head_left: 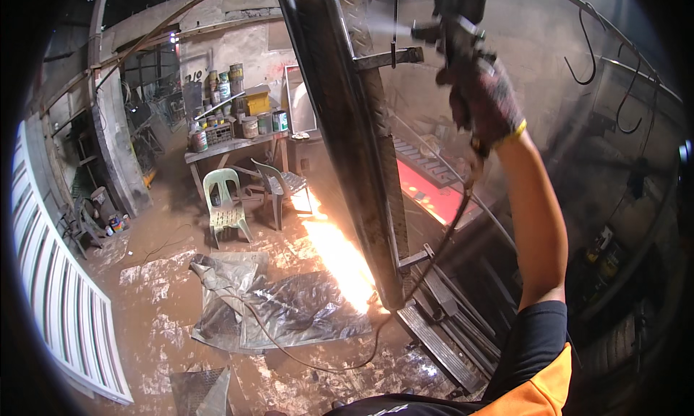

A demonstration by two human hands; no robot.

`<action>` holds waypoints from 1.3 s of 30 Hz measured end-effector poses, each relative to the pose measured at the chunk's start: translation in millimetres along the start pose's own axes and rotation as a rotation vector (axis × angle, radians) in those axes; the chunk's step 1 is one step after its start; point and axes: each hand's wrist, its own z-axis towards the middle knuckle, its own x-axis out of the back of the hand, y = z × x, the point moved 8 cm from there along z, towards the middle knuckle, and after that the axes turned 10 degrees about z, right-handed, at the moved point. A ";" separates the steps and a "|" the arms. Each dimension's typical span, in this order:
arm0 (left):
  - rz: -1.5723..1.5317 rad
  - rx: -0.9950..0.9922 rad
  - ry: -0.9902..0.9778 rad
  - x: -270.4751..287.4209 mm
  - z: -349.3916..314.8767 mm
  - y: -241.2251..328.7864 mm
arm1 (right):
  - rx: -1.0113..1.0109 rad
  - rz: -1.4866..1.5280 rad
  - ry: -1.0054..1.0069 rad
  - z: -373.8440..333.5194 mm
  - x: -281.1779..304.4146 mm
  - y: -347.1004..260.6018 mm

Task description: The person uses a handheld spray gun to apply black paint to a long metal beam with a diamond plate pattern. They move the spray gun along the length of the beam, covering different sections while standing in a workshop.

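My right hand [490,101], in a dark knitted glove with a yellow cuff, is raised high at the upper right. It is wrapped round a spray gun [454,36] whose nozzle points left. Pale mist leaves the nozzle toward a long dark metal beam [340,127], which hangs steeply tilted before me and carries small flat brackets [387,59]. Patterned plate shows along the beam's right side. A thin hose [466,199] runs down from the gun, passes by the beam's lower end and loops over the floor. My left hand is out of view.
A crumpled plastic sheet [238,322] lies on the stained floor. Behind it are a pale green chair [225,203], a dark chair [278,188] and a bench [238,147] bearing several cans. A white slatted panel [61,286] stands left; hooks [589,47] hang right. Metal bars [463,322] lie below.
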 end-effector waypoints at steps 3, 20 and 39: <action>0.012 0.002 -0.011 -4.4 -2.5 3.5 | -0.297 -0.069 0.027 -60.8 9.7 67.3; 0.262 -0.038 -0.174 -82.2 -65.4 49.9 | -0.105 0.088 0.039 -172.4 62.8 145.4; 0.242 0.060 -0.134 -104.4 -86.0 188.7 | -0.339 0.149 -0.133 -275.5 196.0 297.1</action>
